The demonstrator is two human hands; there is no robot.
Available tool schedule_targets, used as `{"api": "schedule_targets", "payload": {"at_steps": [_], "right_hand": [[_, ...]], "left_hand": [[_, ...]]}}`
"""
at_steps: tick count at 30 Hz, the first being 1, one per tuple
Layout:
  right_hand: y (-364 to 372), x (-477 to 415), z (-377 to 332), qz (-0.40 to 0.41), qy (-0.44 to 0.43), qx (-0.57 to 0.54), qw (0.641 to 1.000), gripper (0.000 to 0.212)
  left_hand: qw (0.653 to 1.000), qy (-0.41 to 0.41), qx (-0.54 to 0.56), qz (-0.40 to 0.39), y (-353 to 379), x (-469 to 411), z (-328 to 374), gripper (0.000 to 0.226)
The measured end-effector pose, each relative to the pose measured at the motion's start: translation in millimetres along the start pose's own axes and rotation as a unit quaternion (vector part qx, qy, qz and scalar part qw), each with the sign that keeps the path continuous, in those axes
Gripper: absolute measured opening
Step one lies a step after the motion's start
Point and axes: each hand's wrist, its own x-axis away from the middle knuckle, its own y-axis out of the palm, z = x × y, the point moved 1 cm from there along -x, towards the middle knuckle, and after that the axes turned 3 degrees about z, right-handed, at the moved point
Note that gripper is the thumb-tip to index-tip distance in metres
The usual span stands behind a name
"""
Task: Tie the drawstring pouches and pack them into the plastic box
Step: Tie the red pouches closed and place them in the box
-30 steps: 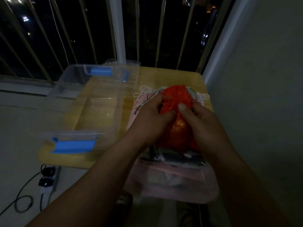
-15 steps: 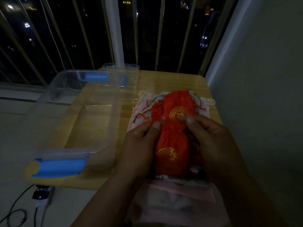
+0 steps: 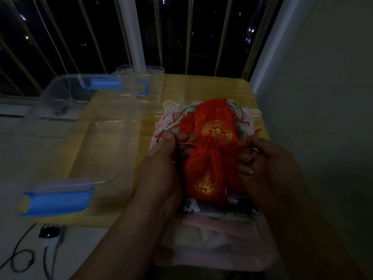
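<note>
A red drawstring pouch [image 3: 203, 174] with gold print lies between my hands on a pile of pouches [image 3: 218, 225]. Its neck is gathered tight. My left hand [image 3: 161, 164] pinches the red cord that runs taut from the left side of the neck. My right hand [image 3: 264, 164] pinches the cord end on the right. A second red pouch [image 3: 217, 126] with a gold round emblem lies just behind it. The clear plastic box [image 3: 66, 134] with blue latches stands on the table to the left, with no pouch seen in it.
The wooden table [image 3: 201, 87] ends at a barred window behind and a wall on the right. A clear lid [image 3: 155, 87] lies behind the box. Pink and white pouches with loose cords overhang the near table edge. A power strip [image 3: 50, 234] and cables lie on the floor, lower left.
My hands moved from the pouch's body out to its two cords and pulled them apart. The neck of the pouch drew closed.
</note>
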Motion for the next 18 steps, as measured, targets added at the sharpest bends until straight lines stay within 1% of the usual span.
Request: {"api": "schedule_targets", "payload": {"at_steps": [2,3,5,7,9,11,12,13,15,17,18], "right_hand": [[3.7,3.8,2.6,0.003,-0.011,0.002,1.000,0.023],[6.2,6.5,1.8,0.008,-0.030,0.031,0.999,0.023],[11.3,13.3,-3.2,0.011,-0.090,0.121,0.988,0.021],[18.3,21.4,-9.5,-0.002,-0.158,0.213,0.964,0.021],[26.6,28.6,-13.1,-0.010,-0.229,0.303,0.925,0.019],[34.8,31.5,-14.5,-0.034,-0.284,0.347,0.893,0.014],[38.5,31.4,-14.4,-0.049,-0.300,0.357,0.883,0.013],[42.2,31.4,-14.9,-0.060,-0.310,0.370,0.874,0.011],[46.8,29.6,-15.0,-0.080,-0.320,0.393,0.858,0.010],[48.2,27.9,-13.8,-0.092,-0.324,0.411,0.847,0.011],[47.3,27.2,-13.5,-0.090,-0.319,0.404,0.853,0.013]], "left_hand": [[0.998,0.041,-0.040,0.015,-1.5,8.0,1.3,0.046],[0.993,0.083,-0.087,0.021,-1.8,12.9,3.2,0.043],[0.969,0.176,-0.175,0.007,-0.2,22.9,8.3,0.034],[0.937,0.248,-0.245,-0.036,3.4,27.1,12.3,0.026],[0.897,0.296,-0.320,-0.078,5.2,25.3,10.8,0.020],[0.849,0.340,-0.388,-0.112,8.0,23.0,8.5,0.019],[0.834,0.352,-0.402,-0.134,9.7,23.4,8.1,0.018],[0.829,0.354,-0.403,-0.156,11.8,23.7,8.4,0.018],[0.832,0.344,-0.391,-0.192,16.0,24.5,10.9,0.020],[0.852,0.307,-0.370,-0.206,18.9,24.9,14.2,0.022],[0.865,0.284,-0.360,-0.204,19.5,24.1,15.7,0.022]]}}
